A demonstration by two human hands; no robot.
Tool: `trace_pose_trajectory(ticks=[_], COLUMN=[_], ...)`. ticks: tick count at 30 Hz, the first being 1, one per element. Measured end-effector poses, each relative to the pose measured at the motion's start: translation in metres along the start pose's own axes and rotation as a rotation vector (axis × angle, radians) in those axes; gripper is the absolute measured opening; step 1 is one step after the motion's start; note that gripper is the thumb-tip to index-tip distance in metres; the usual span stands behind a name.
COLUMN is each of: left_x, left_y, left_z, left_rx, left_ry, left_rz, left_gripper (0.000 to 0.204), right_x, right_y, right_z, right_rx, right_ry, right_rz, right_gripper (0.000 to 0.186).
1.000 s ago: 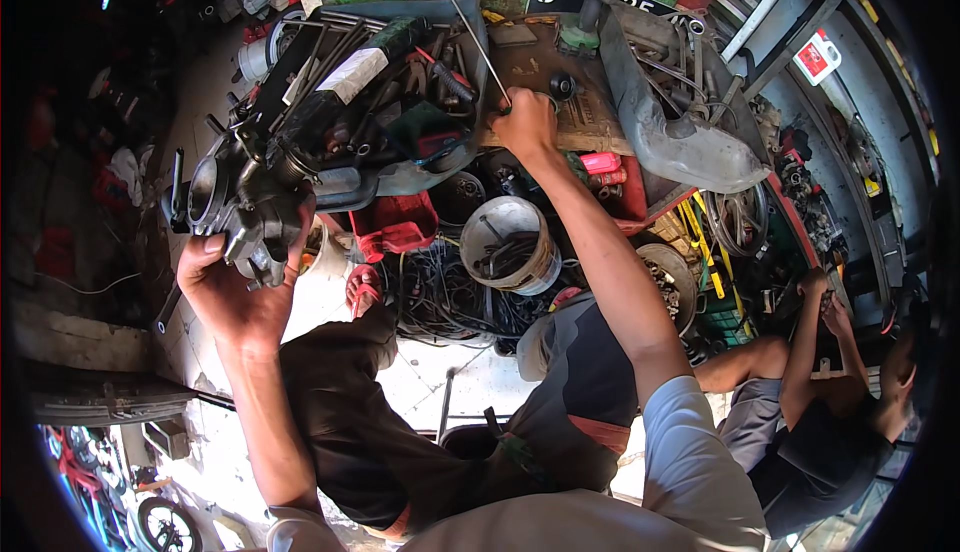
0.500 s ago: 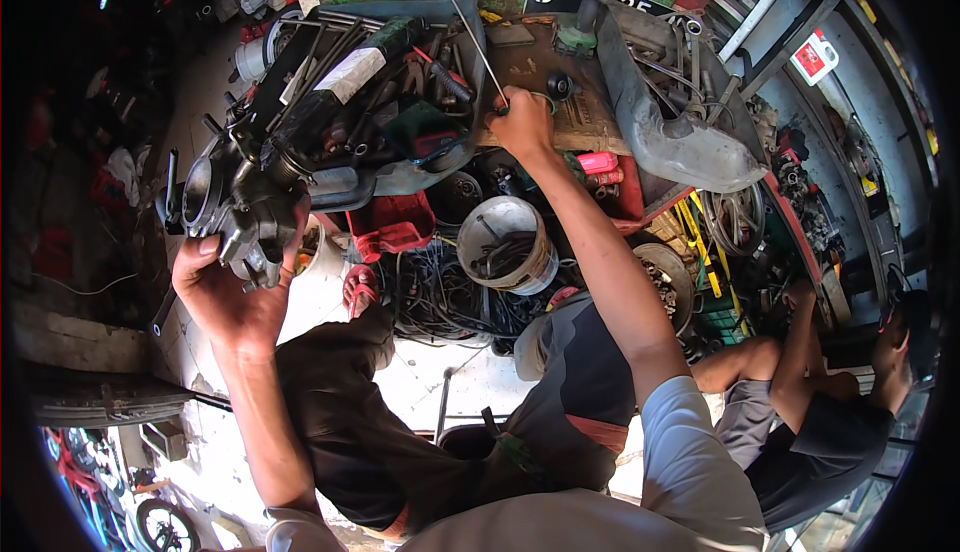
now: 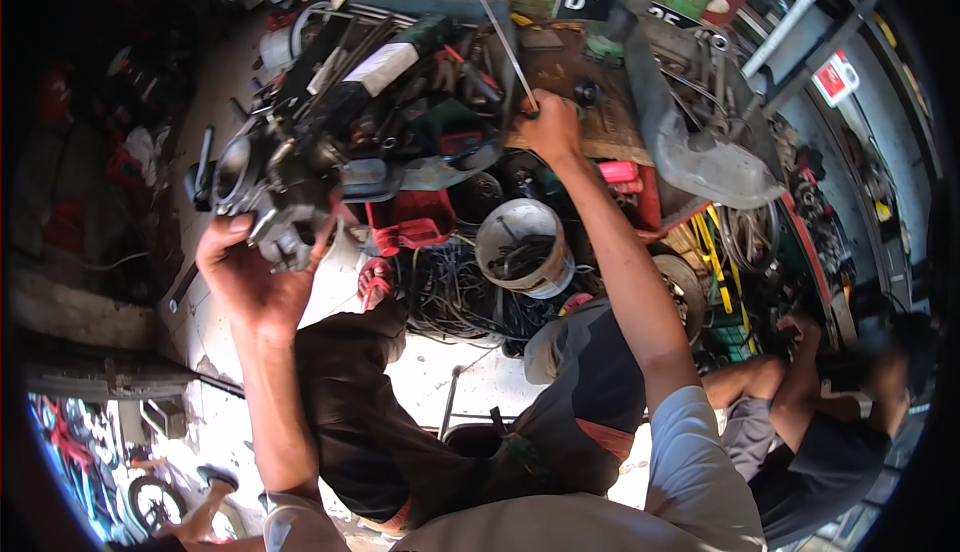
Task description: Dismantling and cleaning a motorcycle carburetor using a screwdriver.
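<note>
My left hand is raised on the left, closed round the underside of a grey metal carburetor-like part with a round open throat. Its thumb presses the near side, and motion blurs the part a little. Over the edge of the workbench, my right hand is closed on a screwdriver. The long thin shaft points up and away toward the tool tray. Its handle is mostly hidden in the fingers. The two hands are well apart.
Several tools crowd the left tray; a second grey tray stands right. Below are a red bin, a white bucket and tangled black cables. Another person sits at the lower right; someone's limb shows lower left.
The whole view has shifted, so the scene sits further right. My left hand has risen slightly with the metal part. Another person's limb has come into view at the lower left.
</note>
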State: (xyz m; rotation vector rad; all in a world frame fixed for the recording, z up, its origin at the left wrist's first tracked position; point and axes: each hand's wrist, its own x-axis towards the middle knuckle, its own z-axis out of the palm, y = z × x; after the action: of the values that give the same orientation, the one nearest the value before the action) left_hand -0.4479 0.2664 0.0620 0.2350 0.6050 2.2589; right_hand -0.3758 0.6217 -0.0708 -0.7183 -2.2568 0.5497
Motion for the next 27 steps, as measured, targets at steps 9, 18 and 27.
trace_pose_trajectory(ticks=[9, 18, 27], left_x=[0.0, 0.007, 0.011], left_y=[-0.014, -0.022, -0.022], left_z=[0.011, 0.002, -0.009], left_rx=[-0.065, -0.12, -0.121], left_ry=[-0.053, -0.048, -0.042], left_rz=[-0.071, -0.087, -0.09], left_gripper=[0.022, 0.012, 0.011], right_x=[0.0, 0.019, 0.013], right_y=[0.033, 0.078, 0.047], right_z=[0.0, 0.015, 0.005], right_rx=[-0.073, -0.071, 0.122], right_ry=[0.001, -0.121, -0.229], right_rz=[-0.109, -0.077, 0.101], right_gripper=[0.024, 0.039, 0.039])
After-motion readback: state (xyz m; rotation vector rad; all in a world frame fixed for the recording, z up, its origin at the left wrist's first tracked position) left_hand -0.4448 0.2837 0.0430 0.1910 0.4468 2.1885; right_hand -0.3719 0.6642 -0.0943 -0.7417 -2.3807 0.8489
